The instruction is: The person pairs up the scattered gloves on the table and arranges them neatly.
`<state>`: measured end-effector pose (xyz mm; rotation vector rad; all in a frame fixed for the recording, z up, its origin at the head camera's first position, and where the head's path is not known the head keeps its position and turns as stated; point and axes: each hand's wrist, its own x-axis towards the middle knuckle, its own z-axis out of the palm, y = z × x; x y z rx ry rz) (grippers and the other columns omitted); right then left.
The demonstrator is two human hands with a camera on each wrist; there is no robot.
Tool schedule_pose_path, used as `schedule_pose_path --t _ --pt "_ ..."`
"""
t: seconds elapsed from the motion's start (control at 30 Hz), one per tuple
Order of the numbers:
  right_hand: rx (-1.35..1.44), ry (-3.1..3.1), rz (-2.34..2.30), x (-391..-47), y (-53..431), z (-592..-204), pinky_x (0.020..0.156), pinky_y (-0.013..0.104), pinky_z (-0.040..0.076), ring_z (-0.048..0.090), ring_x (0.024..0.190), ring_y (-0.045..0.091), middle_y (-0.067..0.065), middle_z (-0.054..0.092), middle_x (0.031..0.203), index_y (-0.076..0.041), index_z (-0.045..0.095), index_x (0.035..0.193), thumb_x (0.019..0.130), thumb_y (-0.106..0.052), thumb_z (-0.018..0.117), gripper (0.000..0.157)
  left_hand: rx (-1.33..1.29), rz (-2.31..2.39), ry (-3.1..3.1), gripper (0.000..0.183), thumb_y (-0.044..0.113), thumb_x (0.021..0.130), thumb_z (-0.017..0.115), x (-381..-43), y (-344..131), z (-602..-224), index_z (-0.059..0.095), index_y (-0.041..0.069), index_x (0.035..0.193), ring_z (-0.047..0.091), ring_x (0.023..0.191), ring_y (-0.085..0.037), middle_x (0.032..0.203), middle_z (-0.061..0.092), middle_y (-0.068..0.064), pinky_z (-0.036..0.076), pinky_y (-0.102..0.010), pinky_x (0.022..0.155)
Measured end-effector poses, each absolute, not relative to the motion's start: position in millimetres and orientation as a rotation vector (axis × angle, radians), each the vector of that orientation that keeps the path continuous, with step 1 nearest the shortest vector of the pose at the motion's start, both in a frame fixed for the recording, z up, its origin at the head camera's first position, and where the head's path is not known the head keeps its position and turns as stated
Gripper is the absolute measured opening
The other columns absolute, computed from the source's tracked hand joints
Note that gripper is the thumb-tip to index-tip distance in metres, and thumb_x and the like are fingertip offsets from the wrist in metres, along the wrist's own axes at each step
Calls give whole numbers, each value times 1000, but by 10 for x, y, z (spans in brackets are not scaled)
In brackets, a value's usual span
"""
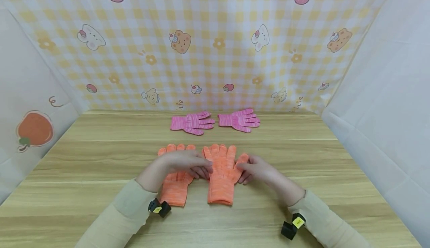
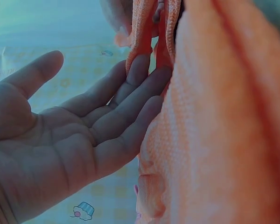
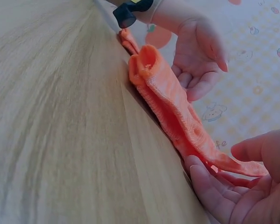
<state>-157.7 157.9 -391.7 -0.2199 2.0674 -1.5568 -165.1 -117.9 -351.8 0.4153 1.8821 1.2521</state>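
Two orange knitted gloves lie side by side, fingers away from me: the left one (image 1: 173,192) partly under my left hand, the right one (image 1: 221,181) between both hands. My left hand (image 1: 183,162) reaches across the left glove. Its nearly straight fingers touch the right glove's left edge, and its thumb stands out wide in the left wrist view. At the other side, my right hand (image 1: 256,169) holds the thumb of the right orange glove (image 3: 177,112), fingers beneath and thumb over it. Folded cuffs show in the right wrist view.
Farther back lie two pink knitted gloves, one to the left (image 1: 191,123) and one to the right (image 1: 239,120), fingers pointing right. A yellow checked cloth (image 1: 215,65) hangs behind the wooden table (image 1: 100,158). White cloth (image 1: 379,91) hangs at the sides.
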Motion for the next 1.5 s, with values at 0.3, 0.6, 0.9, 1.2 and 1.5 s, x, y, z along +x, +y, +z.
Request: schedule_pose_path --t 0.3,0.6,0.9,1.2,1.5 --pt "-192 2061 -1556 -1619 1604 -3923 64 34 57 66 66 20 14 67 83 11 49 118 102 -13 46 30 409 1222 1910 38 28 101 48 -1638 -1175 -3505 65 -5 111 64 102 -23 104 68 -11 50 -37 88" --pt "-193 2094 -1521 -1679 1642 -3936 63 35 57 67 66 20 14 68 80 11 52 119 101 -14 49 31 417 1212 1915 39 28 101 48 -1642 -1181 -3512 66 -5 110 66 99 -24 101 69 -12 51 -37 87" --pt "-178 2123 -1566 -1755 1691 -3994 60 32 56 65 63 16 11 68 78 10 56 112 98 -15 56 28 462 1159 1987 37 28 101 49 -1599 -1157 -3446 66 -5 109 67 94 -26 98 69 -13 52 -38 84" --pt "-370 2168 -1604 -1837 1783 -3982 67 31 56 66 75 18 17 68 95 15 52 125 96 -3 54 35 600 961 2350 24 27 96 59 -1400 -1066 -3350 71 9 86 54 60 -12 76 65 -5 43 -28 55" --pt "-366 2238 -1584 -1864 1812 -4032 56 25 51 65 69 16 13 71 96 8 59 123 95 -13 61 35 936 756 2466 12 23 87 70 -1225 -906 -3395 72 14 96 55 73 -4 80 60 14 48 -26 67"
